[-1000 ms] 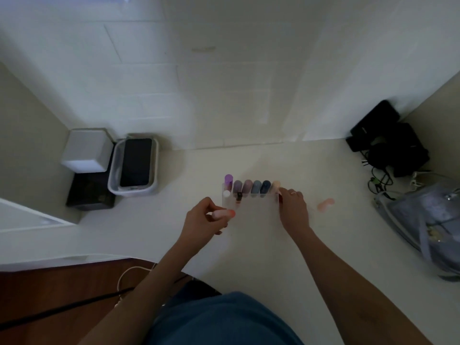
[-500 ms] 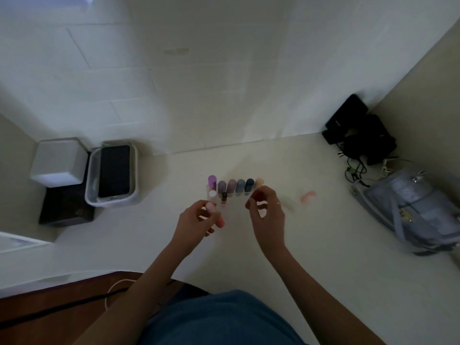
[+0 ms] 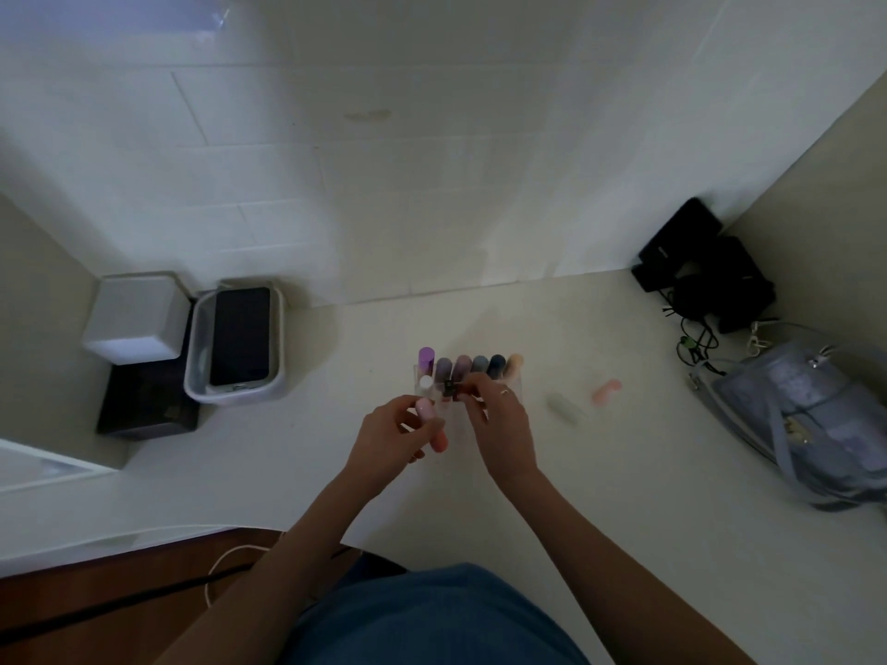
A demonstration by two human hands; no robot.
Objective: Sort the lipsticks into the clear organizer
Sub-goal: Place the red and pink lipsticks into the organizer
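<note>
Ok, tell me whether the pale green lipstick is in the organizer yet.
Out. The green lipstick lies flat on the counter, right of the organizer.

A single head-worn wide-angle view looks steeply down and forward over the pale worktop toward the tiled wall. The hands sit close below centre, and straight lines bend near the edges.

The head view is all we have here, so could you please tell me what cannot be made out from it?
- Front row of the clear organizer: hidden behind both hands; free slots cannot be counted.
- The small dark thing at the right hand: too small and dim to identify.
- The pink lipstick in the left hand: fingers cover its middle.
- The pale green tube on the counter: blurred.
- The grey bag: cut by the right edge.
</note>
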